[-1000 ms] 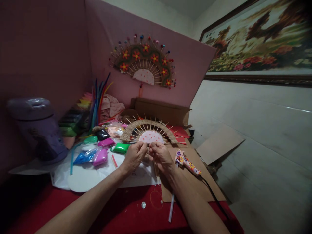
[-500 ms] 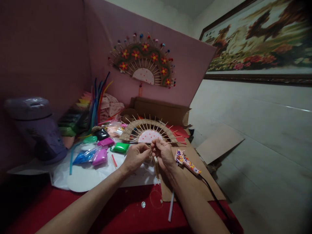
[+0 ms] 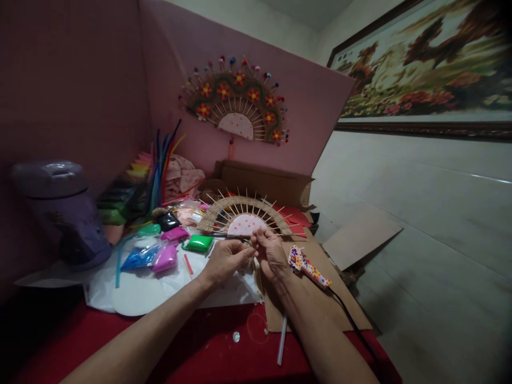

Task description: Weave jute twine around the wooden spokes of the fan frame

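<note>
My left hand (image 3: 230,260) and my right hand (image 3: 272,254) meet at the fingertips, both closed in a pinch. What they pinch is small and mostly hidden by the fingers. Thin tan strands (image 3: 258,277) hang down between them, perhaps twine. Just behind the hands lies a half-round fan shape (image 3: 216,216), its arch wound in tan cord with thin sticks poking out and a pink dotted half-disc (image 3: 246,225) at its base. To the right, a flower-patterned glue gun (image 3: 310,268) rests on a sheet of cardboard (image 3: 340,309).
Bags of coloured clay (image 3: 165,258), a green packet (image 3: 199,243) and a purple bottle (image 3: 64,213) stand left. A clear stick (image 3: 282,341) lies under my right forearm. A black cord (image 3: 350,317) runs off right. A finished fan (image 3: 240,101) hangs on the pink board.
My fingertips stay together, with the left fingers shifted slightly right and the pinch turned a little. The view has moved a touch; nothing else on the table differs.
</note>
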A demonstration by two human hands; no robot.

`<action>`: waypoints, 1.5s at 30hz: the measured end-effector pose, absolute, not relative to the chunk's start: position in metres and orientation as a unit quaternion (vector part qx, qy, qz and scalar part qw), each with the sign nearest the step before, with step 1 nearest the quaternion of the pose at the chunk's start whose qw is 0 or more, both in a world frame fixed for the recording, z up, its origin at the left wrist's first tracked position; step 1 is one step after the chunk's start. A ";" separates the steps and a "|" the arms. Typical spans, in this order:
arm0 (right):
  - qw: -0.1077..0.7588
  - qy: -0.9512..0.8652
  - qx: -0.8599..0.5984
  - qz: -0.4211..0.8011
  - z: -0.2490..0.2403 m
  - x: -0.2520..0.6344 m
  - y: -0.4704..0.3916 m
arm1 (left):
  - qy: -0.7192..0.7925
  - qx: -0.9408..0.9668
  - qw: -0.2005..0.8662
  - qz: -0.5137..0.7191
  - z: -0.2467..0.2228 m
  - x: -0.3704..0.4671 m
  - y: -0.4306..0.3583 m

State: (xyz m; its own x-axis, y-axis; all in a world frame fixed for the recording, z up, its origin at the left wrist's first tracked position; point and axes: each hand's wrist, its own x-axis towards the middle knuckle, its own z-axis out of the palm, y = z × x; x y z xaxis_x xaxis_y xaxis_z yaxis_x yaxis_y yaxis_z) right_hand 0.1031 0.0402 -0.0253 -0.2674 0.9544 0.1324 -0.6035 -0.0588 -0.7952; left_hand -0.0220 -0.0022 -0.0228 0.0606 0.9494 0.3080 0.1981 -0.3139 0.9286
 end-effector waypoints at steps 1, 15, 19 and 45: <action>0.559 -0.395 -0.223 0.694 -0.025 0.103 0.040 | 0.459 0.629 0.355 0.518 -0.023 -0.023 -0.001; 0.509 -0.467 -0.253 0.678 -0.023 0.102 0.030 | 0.408 0.514 0.453 0.604 -0.018 -0.025 0.002; 0.493 -0.469 -0.252 0.688 -0.022 0.101 0.028 | 0.401 0.509 0.460 0.607 -0.018 -0.026 0.001; 0.559 -0.451 -0.293 0.631 -0.023 0.099 0.032 | 0.408 0.541 0.427 0.598 -0.023 -0.022 0.003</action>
State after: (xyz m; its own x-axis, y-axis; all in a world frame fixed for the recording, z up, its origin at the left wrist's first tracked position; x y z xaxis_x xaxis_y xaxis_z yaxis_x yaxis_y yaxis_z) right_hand 0.0986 0.0323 -0.0231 -0.2031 0.9699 0.1346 -0.4400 0.0324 -0.8974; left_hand -0.0220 0.0025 -0.0227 -0.0495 0.9531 0.2987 -0.0688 -0.3016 0.9509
